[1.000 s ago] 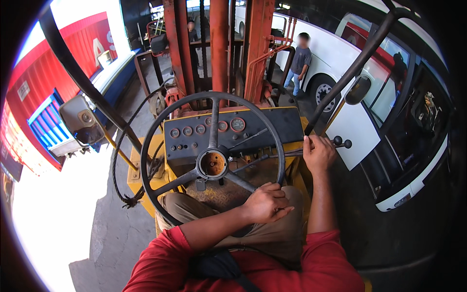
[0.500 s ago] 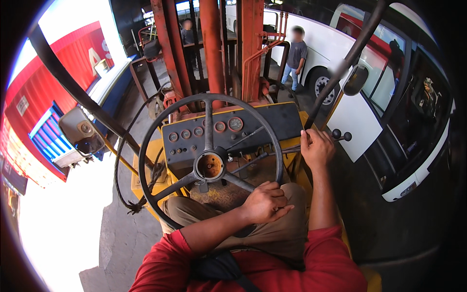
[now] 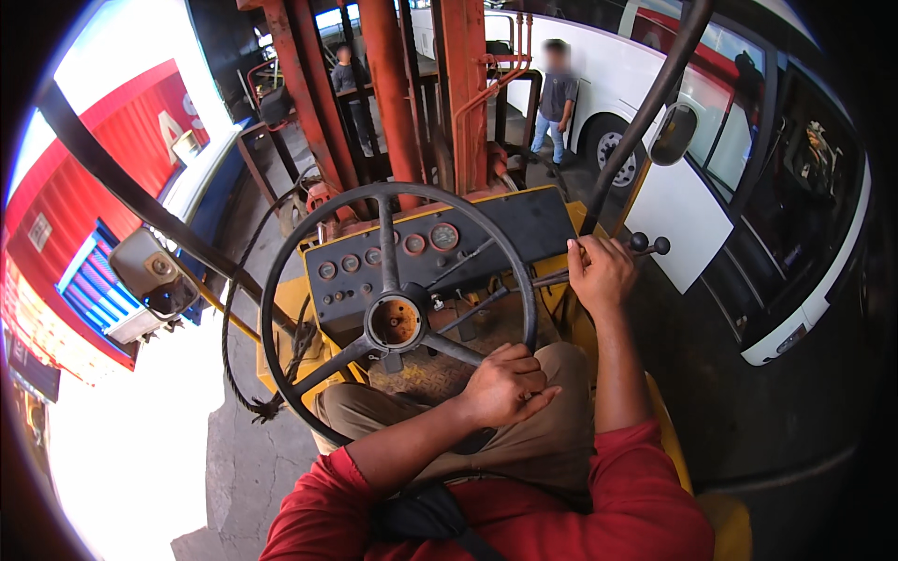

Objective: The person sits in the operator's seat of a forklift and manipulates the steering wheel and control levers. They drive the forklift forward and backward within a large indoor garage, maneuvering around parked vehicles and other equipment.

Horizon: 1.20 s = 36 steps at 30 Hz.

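Note:
A large black steering wheel (image 3: 394, 321) with a rusty open hub stands in front of me. My left hand (image 3: 510, 385) is closed on the lower right of its rim, the forearm crossing my lap. To the right of the dashboard (image 3: 505, 222), my right hand (image 3: 601, 271) wraps round the top of a control lever, whose knob the fingers hide. Beside it stick out two more levers with round black knobs (image 3: 639, 241). Several round gauges (image 3: 444, 237) sit in the sloping dark panel behind the wheel.
An orange-red lift mast (image 3: 385, 103) rises ahead. Beyond it one person (image 3: 558, 98) stands by a white bus (image 3: 599, 89), and another person (image 3: 348, 89) is farther left. A rope (image 3: 228, 360) hangs at the left, near a lamp (image 3: 154, 266). Red container (image 3: 70, 224) stands outside left.
The view has tilted and shifted slightly, so the surroundings sit a little differently. Both hands keep their grips, and the wheel shows no clear turn.

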Tool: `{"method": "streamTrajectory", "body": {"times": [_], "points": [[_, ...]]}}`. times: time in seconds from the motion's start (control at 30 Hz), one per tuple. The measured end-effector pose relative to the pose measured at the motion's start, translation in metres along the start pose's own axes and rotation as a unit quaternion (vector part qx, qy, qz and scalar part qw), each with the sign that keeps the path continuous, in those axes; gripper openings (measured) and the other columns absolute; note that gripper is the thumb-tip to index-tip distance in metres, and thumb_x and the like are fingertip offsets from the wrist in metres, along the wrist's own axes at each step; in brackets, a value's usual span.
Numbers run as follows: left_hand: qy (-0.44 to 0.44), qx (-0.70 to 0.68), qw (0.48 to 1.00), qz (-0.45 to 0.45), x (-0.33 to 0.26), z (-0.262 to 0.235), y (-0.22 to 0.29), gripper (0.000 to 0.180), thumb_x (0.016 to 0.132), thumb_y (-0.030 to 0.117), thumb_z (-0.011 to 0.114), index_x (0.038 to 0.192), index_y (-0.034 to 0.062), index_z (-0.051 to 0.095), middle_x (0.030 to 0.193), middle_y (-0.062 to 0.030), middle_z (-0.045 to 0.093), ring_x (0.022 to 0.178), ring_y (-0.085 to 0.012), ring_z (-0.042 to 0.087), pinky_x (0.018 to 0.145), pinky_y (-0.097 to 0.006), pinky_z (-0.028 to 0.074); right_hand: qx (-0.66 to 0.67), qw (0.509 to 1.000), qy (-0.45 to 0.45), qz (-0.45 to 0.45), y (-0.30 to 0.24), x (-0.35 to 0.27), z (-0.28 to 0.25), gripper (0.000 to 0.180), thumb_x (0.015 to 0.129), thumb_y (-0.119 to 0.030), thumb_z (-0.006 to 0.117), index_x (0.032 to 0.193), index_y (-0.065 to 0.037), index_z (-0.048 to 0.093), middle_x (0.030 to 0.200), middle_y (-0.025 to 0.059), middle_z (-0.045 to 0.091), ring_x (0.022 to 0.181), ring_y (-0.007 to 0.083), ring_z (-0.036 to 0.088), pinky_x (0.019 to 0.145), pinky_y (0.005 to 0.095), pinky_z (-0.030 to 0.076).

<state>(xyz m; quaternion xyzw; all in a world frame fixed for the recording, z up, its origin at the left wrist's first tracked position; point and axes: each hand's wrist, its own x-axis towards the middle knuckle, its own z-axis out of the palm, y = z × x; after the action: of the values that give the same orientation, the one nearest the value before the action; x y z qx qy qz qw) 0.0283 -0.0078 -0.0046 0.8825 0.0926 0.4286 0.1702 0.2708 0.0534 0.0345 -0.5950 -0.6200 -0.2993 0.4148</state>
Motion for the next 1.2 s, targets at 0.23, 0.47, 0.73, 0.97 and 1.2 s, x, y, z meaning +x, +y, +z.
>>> {"method": "streamTrajectory", "body": {"times": [0.23,0.47,0.73,0.97,1.2], "points": [[0.009,0.009,1.0,-0.003,-0.0026,0.001,0.0006,0.027,0.087,0.018,0.085,0.068,0.0111,0.067,0.072,-0.0011,0.061,0.074,-0.0223,0.059,0.069,-0.037,0.05,-0.006,1.0,0.001,0.0,-0.002,0.0012,0.0014,0.018,0.095,-0.025,0.075,0.082,-0.013,0.071,0.066,0.0029,0.063,0.068,0.0295,0.064,0.066,0.044,0.049],[0.021,0.001,1.0,0.002,-0.0034,0.0035,0.0001,0.03,0.087,0.021,0.085,0.066,0.0114,0.066,0.073,-0.0011,0.061,0.076,-0.0218,0.058,0.07,-0.038,0.049,-0.013,0.999,-0.031,0.01,-0.0031,0.0007,-0.0018,0.021,0.095,-0.025,0.074,0.08,-0.012,0.068,0.07,0.0038,0.065,0.071,0.0305,0.064,0.071,0.0442,0.051],[0.03,0.009,0.999,0.004,-0.005,0.0036,0.0003,0.031,0.089,0.023,0.083,0.067,0.0114,0.065,0.074,-0.0017,0.059,0.077,-0.0225,0.059,0.072,-0.038,0.05,-0.029,0.999,-0.022,-0.005,0.0002,0.0001,0.0025,0.025,0.095,-0.023,0.075,0.075,-0.012,0.064,0.066,0.0015,0.061,0.068,0.0284,0.063,0.067,0.0447,0.049],[0.029,0.01,1.0,0.003,-0.0049,0.0032,0.0009,0.031,0.089,0.024,0.083,0.067,0.0115,0.065,0.074,-0.0017,0.059,0.077,-0.0226,0.059,0.072,-0.038,0.05,-0.028,0.999,-0.02,-0.012,-0.0006,0.0017,0.0013,0.025,0.094,-0.023,0.076,0.075,-0.012,0.064,0.065,0.0016,0.06,0.067,0.0286,0.063,0.065,0.0444,0.049],[0.03,0.005,1.0,0.002,-0.0046,0.0041,0.0006,0.03,0.088,0.024,0.084,0.067,0.0119,0.066,0.074,-0.0012,0.06,0.076,-0.0223,0.059,0.071,-0.038,0.05,-0.022,0.999,-0.032,-0.003,-0.0021,0.002,-0.0008,0.024,0.095,-0.025,0.075,0.077,-0.013,0.065,0.067,0.0016,0.062,0.069,0.0286,0.063,0.066,0.0444,0.049]]}}
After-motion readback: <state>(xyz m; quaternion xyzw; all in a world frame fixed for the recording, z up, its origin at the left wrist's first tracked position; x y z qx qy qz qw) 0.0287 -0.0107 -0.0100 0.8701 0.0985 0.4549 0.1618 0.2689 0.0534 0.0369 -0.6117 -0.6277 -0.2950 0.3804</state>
